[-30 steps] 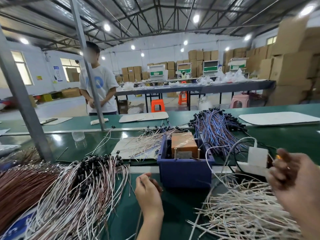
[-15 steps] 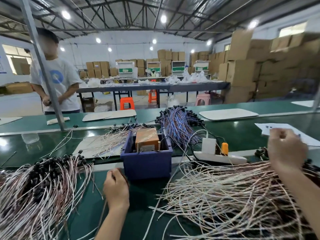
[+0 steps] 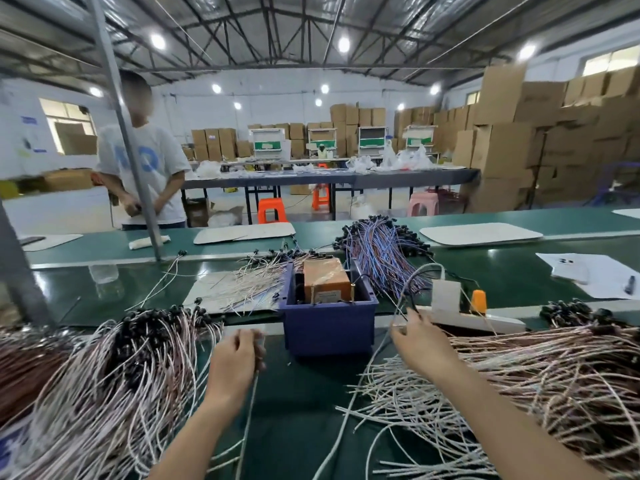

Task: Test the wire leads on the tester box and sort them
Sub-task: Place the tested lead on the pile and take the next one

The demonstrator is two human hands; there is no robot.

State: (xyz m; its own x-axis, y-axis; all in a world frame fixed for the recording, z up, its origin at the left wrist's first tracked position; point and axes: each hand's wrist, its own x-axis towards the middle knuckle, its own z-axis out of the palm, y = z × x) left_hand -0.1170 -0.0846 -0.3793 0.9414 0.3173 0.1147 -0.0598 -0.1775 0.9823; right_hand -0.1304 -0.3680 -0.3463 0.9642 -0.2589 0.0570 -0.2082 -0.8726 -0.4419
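— Holding what? Right hand [image 3: 420, 344] pinches one wire lead [image 3: 408, 292]; left hand [image 3: 235, 362] clenches another's pale tail.
— Tester box [image 3: 327, 280]? Orange, inside blue bin [image 3: 329, 327], bench [image 3: 298, 403] centre.

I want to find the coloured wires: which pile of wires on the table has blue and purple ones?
The pile behind the blue box, to its right. Its wires are blue and purple; the other piles are white, pinkish or brown.

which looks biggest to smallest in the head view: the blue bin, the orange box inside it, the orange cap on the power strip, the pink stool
1. blue bin
2. orange box
3. pink stool, though it stands far back, so its real size is unsure
4. orange cap
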